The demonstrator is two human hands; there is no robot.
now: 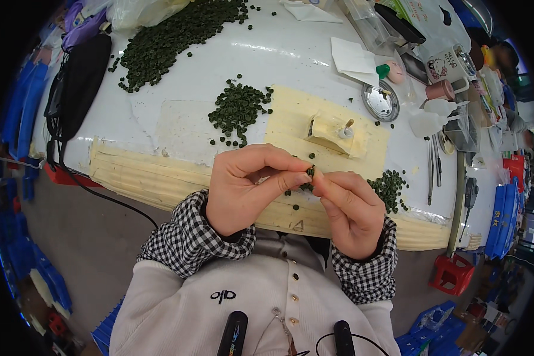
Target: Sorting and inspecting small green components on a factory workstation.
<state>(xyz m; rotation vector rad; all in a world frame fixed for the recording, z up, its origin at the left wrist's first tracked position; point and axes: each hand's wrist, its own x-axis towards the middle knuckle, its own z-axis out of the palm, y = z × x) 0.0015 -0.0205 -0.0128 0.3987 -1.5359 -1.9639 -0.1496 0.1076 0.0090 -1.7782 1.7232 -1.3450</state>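
Observation:
Near the table's front edge, a small dark green round part (310,171) is pinched between my fingertips. My left hand (243,184) grips it between thumb and forefinger, and my right hand (351,209) meets it from the other side. Several like parts lie loose under the hands. A pile of dark green parts (237,111) sits beyond my left hand, and a smaller pile (389,191) lies beside my right hand. Behind the hands stands a block wrapped in yellow tape (337,135), with a small peg on top.
A large heap of green parts (166,44) fills the far left, beside a black cloth bag (80,89). At the right are a round metal dish (381,102), white squeeze bottles (428,121), tweezers (430,178) and a patterned mug (451,64). Yellow tape (142,178) covers the front edge.

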